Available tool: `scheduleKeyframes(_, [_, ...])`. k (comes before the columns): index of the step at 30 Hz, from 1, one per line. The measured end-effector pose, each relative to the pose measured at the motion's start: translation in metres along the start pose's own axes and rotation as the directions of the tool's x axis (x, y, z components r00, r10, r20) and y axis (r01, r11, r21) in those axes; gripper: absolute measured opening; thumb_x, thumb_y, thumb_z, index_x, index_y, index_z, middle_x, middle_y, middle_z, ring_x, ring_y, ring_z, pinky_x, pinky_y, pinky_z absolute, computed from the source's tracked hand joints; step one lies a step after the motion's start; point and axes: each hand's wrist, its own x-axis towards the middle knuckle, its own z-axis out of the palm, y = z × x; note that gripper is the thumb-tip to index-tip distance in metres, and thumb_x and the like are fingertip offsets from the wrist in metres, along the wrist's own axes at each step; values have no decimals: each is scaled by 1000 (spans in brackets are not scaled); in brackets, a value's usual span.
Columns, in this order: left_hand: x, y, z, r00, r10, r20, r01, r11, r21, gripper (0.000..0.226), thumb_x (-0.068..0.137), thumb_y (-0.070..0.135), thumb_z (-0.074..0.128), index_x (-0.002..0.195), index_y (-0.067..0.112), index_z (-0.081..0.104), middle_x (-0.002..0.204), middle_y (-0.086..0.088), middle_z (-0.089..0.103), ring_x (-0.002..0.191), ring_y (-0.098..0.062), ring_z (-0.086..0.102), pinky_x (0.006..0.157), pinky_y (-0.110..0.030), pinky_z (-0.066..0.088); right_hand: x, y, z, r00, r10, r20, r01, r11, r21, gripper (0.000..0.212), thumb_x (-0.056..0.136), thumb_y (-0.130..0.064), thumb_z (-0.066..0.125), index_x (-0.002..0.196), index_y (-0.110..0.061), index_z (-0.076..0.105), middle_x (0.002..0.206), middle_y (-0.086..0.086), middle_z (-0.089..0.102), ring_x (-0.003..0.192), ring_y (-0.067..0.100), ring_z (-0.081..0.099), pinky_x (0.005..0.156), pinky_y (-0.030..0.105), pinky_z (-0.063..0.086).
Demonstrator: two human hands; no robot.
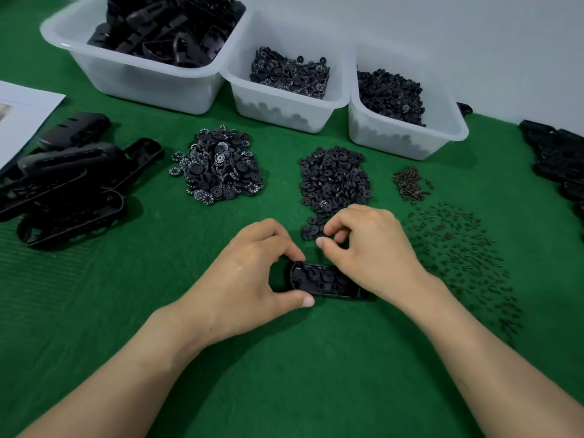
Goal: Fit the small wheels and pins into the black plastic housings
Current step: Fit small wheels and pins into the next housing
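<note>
Three translucent bins stand along the back. The big bin [151, 86] on the left is heaped with black housings, the middle bin [278, 118] holds numbered wheels, and the right-hand bin [395, 140] holds plain black wheels.

Down on the green mat [284, 358], under a plain white wall [442, 33], there are loose heaps. A pile of numbered wheels [218, 165] sits beside a pile of plain wheels [335, 181], and scattered pins [458, 257] lie off to the right.

Front and centre lies the housing [325, 281], flat on the mat with its open side up and its long axis running left to right, wheels already seated inside. The left hand [249, 279] grips its left end, thumb on the near edge and fingers on the far one. The right hand [369, 248] is above the right end with thumb and forefinger curled together. Possibly it pinches a small part, but I can't tell from here.
</note>
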Motion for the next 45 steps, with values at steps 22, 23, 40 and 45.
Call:
scheduleKeyframes(22, [0,-2,1,1000,6,-16,-6,1000,-2,39,64,47,74,95,26,63,97,18,46,94,3,43,82,-11,35,-33,8,-24,918,-382,107,388,921,-44,14,75,-23,75,88,-18,75,74,-3,62,63,16,58,54,36,53])
scheduleKeyframes(23, [1,-1,1,1000,5,-13,-5,1000,-3,39,64,47,74,95,26,62,98,18,46,94,4,43,82,-11,35,-31,8,-26,935,-339,104,341,940,-5,17,76,-28,72,90,-19,75,76,-4,63,65,13,58,58,36,54])
scheduleKeyframes(40, [0,-1,1,1000,7,-15,-7,1000,-9,40,64,46,75,96,25,62,98,16,47,92,3,43,82,-13,36,-6,10,-8,995,37,91,-46,994,99,11,76,-19,73,77,-24,63,71,-18,56,64,-7,52,56,9,39])
scheduleKeyframes(45, [0,-2,1,1000,6,-13,-6,1000,-3,40,64,46,74,96,26,62,99,16,47,92,2,43,82,-11,34,-7,16,-12,992,24,122,-40,991,126,15,77,-18,72,91,-22,69,73,-16,56,58,0,50,60,13,40])
